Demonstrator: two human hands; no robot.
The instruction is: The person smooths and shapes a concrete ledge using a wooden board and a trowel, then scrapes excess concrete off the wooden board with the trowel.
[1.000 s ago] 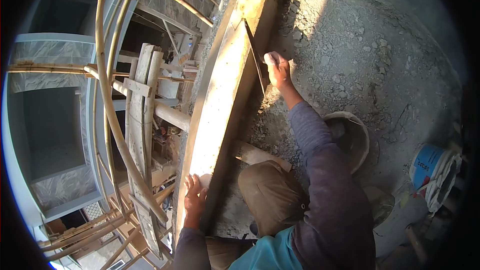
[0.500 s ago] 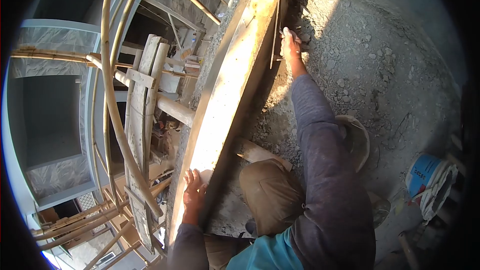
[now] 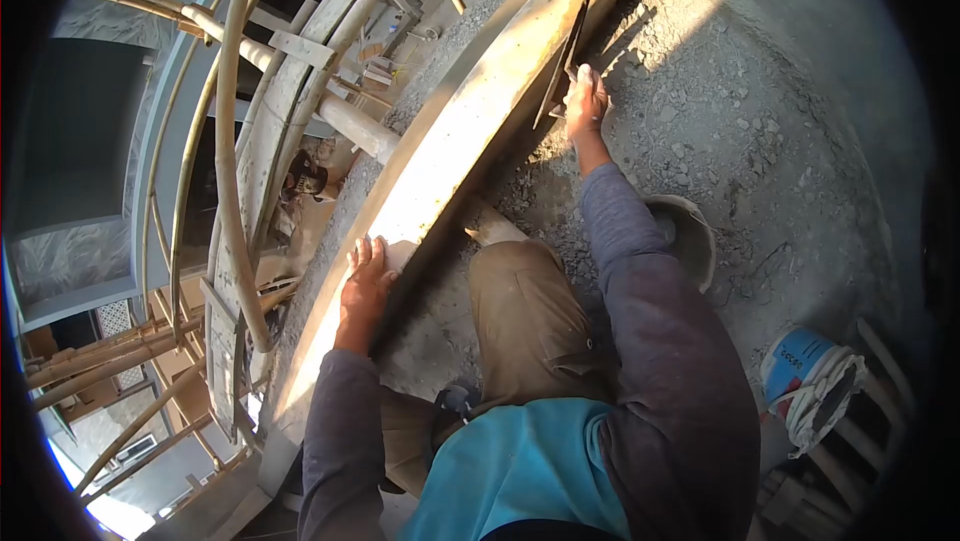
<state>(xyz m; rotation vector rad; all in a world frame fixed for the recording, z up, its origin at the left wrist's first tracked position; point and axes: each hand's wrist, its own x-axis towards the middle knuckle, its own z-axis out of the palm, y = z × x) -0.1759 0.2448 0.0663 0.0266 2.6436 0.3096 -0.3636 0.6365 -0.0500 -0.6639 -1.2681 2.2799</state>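
A long, pale concrete ledge runs diagonally from the upper right to the lower left, sunlit on top. My left hand lies on its top with fingers spread, holding nothing. Farther up, my right hand is closed around the handle of a plastering trowel. The trowel's thin blade appears edge-on along the shaded inner side of the ledge; I cannot tell whether it touches that face. My bent knee is beside the ledge, between my arms.
Rubble covers the floor at right. A bucket stands beside my right forearm, and a blue-and-white bucket farther right. Bamboo scaffolding and planks rise beyond the ledge at left. A person is partly visible below.
The view has tilted, and the ledge now slants more. The trowel has turned from nearly upright in view to slanted along the ledge. My left hand stays on the ledge.
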